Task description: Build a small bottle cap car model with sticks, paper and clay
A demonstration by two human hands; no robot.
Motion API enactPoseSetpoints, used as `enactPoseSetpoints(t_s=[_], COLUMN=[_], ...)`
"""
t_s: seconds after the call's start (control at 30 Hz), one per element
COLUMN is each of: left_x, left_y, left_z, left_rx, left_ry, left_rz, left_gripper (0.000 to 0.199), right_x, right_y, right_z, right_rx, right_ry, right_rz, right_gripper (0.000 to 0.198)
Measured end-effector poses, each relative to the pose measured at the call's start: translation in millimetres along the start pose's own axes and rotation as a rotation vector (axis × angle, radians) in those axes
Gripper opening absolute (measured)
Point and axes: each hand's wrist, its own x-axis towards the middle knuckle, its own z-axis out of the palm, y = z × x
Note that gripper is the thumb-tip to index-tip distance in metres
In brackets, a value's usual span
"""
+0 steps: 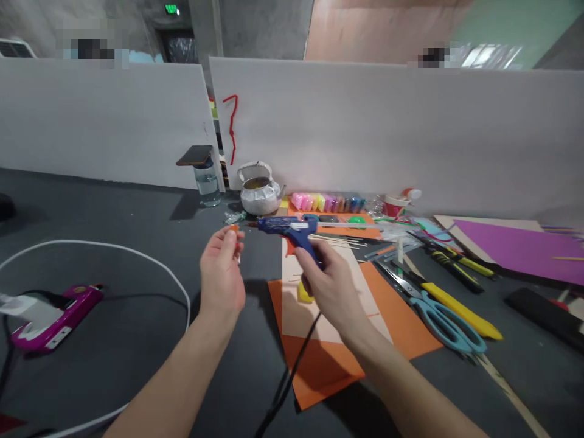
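Dark table (91,213) first: the orange sheet (328,374) lies on it, w/ a pale sheet (296,319) on top. Hot drips would prob. mark both, so glue L of them. Hands next: your R hand (328,277) is wrapped round a pistol grip, your L hand (223,271) is pinching w/ thumb & fingertips. The R's load is the blue glue gun (287,226), up over the pale sheet, aimed L; can't tell if the trigger's pressed. Black cord (298,359) crosses the orange sheet below; give it slack so it can't tug yr aim. Clear glue stick (351,225) pokes out the back, prob. enough to feed. Nozzle (252,224) is likely hot: mind yr fingertips, just beside it. Smallest, the orange bit (234,228) in yr L pinch: grip its far edge, 1 light dab, twist off to cut strings.
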Motion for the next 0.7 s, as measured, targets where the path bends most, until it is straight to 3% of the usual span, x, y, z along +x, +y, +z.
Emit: enactPoseSetpoints(t_s=[0.13, 0.23, 0.37, 0.53, 0.7], left_x=[-30.4, -47.7, -57.6, -60.5, -59.9], left_y=[-15.7, -22.4, -23.2, -23.5, -29.6], left_z=[5.2, 5.4, 6.1, 8.8, 8.2], left_rx=[0.017, 0.034, 0.057, 0.065, 0.06], left_ry=[-0.136, -0.18, -0.197, -0.156, -0.064], left_rz=[-0.218, -0.344, -0.439, -0.522, -0.595], left_gripper=[0.024, 0.021, 0.017, 0.016, 0.02], right_x=[-33.0, -49.8, -59.0, -64.2, -77.9], right_y=[-0.4, 10.3, 25.6, 38.8, 57.6], right_z=[-41.8, -58.2, -63.3, -68.9, -75.0], right_rx=[0.178, 0.196, 0.1, -0.094, -0.245], right_ry=[-0.056, -0.001, 0.155, 0.244, 0.196], right_rz=[0.008, -0.01, -0.033, -0.047, 0.005], right_gripper=[0.03, 0.023, 0.013, 0.01, 0.018])
